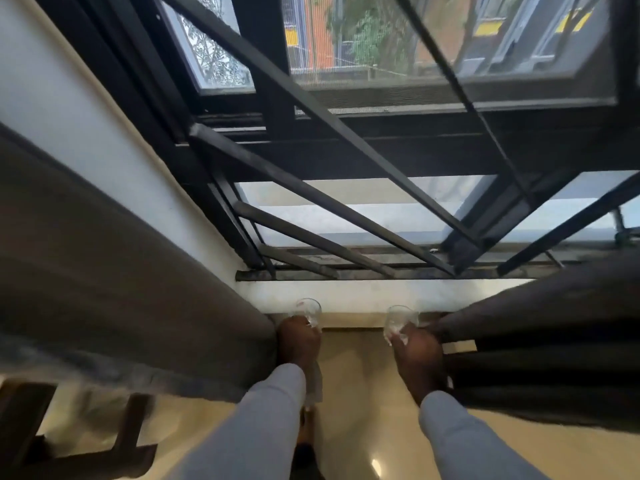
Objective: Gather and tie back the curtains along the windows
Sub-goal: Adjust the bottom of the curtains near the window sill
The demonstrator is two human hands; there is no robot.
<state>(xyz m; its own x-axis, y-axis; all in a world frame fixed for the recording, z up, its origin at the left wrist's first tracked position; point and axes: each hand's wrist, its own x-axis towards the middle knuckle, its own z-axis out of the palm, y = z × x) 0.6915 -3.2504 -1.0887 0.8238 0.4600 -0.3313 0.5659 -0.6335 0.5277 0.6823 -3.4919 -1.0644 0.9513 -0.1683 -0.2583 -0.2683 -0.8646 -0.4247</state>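
Window [433,209] with black bars fills the upper frame, white sill [363,292] along its bottom edge. Left curtain [121,289] hangs bunched off the sill's left end, right curtain [554,348] off its right end. Left hand [299,341] grips the left curtain's inner edge, right hand [417,358] grips the right curtain's; both look thinly gloved, blurred

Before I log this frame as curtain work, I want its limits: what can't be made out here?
Head view only:
- Left hand: fingers hidden behind its back; grip on the left curtain unclear.
- Right hand: same, beside the right curtain.
- Clear objects at the fingers: blurred, unidentifiable.
- Curtain tops and any tie-backs: outside the frame.
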